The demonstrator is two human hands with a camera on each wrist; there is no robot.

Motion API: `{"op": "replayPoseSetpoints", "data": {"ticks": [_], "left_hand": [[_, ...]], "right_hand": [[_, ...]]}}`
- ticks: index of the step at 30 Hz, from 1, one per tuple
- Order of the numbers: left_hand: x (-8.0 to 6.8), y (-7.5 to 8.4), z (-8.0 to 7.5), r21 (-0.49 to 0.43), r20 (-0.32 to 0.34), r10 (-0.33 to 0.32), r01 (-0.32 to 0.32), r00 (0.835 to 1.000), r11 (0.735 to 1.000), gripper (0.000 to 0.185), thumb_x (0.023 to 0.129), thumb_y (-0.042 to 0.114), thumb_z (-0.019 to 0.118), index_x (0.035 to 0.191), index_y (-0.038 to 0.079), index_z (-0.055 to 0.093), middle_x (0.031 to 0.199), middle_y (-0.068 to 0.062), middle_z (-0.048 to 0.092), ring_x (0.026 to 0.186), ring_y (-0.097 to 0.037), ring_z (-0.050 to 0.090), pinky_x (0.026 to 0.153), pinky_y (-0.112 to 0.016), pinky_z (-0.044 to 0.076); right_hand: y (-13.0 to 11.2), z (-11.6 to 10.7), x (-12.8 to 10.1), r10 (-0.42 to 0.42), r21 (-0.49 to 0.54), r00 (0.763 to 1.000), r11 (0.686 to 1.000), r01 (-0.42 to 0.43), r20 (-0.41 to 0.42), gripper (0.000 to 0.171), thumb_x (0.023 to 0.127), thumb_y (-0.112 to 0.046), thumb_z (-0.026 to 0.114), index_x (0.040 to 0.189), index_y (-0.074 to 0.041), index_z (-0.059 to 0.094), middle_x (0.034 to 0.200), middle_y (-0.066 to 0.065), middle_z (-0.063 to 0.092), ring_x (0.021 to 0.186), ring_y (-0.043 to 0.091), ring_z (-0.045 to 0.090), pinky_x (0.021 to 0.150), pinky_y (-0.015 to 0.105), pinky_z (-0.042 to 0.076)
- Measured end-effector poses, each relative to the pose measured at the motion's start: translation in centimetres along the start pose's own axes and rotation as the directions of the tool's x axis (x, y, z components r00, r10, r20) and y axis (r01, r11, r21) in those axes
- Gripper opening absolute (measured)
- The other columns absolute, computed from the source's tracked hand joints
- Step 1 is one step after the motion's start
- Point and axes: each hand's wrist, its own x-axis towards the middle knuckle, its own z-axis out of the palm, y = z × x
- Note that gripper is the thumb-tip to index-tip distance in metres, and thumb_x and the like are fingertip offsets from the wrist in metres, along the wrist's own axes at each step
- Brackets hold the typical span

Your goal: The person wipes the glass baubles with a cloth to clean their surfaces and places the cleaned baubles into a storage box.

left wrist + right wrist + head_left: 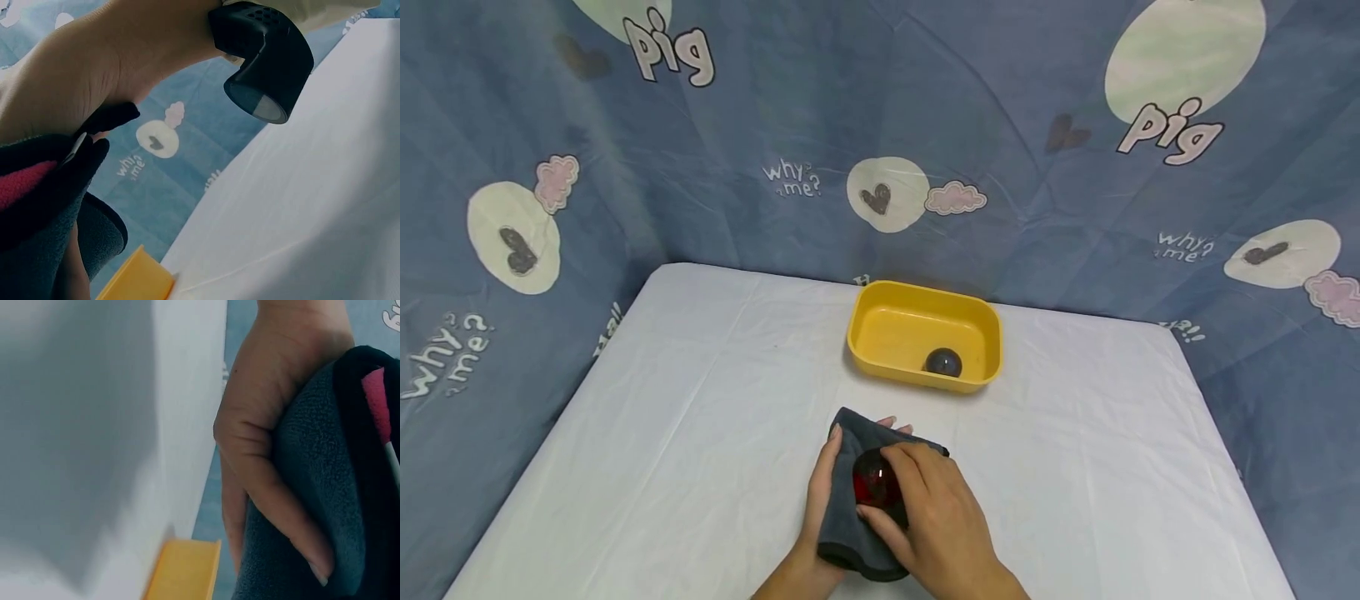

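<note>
Near edge of the tabletop, white sheet over it. Left hand under a dark grey cloth, palm up, fingers lying fairly straight beneath the fabric, fingertips showing past the far edge of the cloth. From the right wrist view, same hand against the cloth, thumb laid along its outer face; left grip relaxed and supporting, not clenched. Red ball sitting in the middle of the cloth, glossy, partly covered. Right hand on top of the ball, fingers curled round it, pressing it into the cloth; right grip closed on the ball. In the left wrist view, cloth bunched close to the lens with a strip of red peeking between the folds.

Farther back, well apart from the hands, a yellow tub on the tabletop, with a dark grey ball lying inside near its front wall. Corner of the tub also visible from the right wrist. Behind everything, blue patterned backdrop with printed words and hearts.
</note>
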Motion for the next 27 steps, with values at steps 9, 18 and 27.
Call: {"op": "replayPoseSetpoints", "data": {"ticks": [9,18,27], "left_hand": [[-0.10,0.10,0.13,-0.010,-0.016,-0.002,0.002,1.000,1.000,0.081,0.105,0.072,0.027,0.161,0.013,0.021,0.161,-0.007,0.039,0.142,-0.019,0.042,0.117,-0.038,0.036],[-0.05,0.19,0.06,-0.035,-0.006,0.003,-0.003,1.000,0.999,0.080,0.106,0.071,0.027,0.162,0.013,0.020,0.158,-0.006,0.040,0.142,-0.018,0.042,0.119,-0.037,0.034],[0.05,0.66,0.10,-0.071,0.052,0.069,-0.066,0.996,0.995,0.078,0.107,0.068,0.020,0.165,0.017,0.010,0.168,-0.007,0.021,0.148,-0.024,0.032,0.121,-0.043,0.031]], "right_hand": [[-0.12,0.43,0.31,0.113,0.037,0.994,0.993,-0.113,0.013,0.056,0.095,-0.058,0.073,0.117,-0.007,0.069,0.107,0.000,0.065,0.100,0.015,0.058,0.088,0.034,0.052],[-0.39,0.47,0.79,0.239,0.014,0.968,0.971,-0.241,0.078,0.058,0.095,-0.066,0.065,0.110,-0.011,0.070,0.100,-0.002,0.065,0.092,0.014,0.053,0.083,0.033,0.050],[0.07,-0.12,0.20,0.084,-0.007,0.981,0.996,-0.084,0.175,0.075,0.095,-0.056,0.072,0.151,-0.010,0.051,0.136,0.005,0.058,0.124,0.019,0.055,0.099,0.042,0.051]]}}
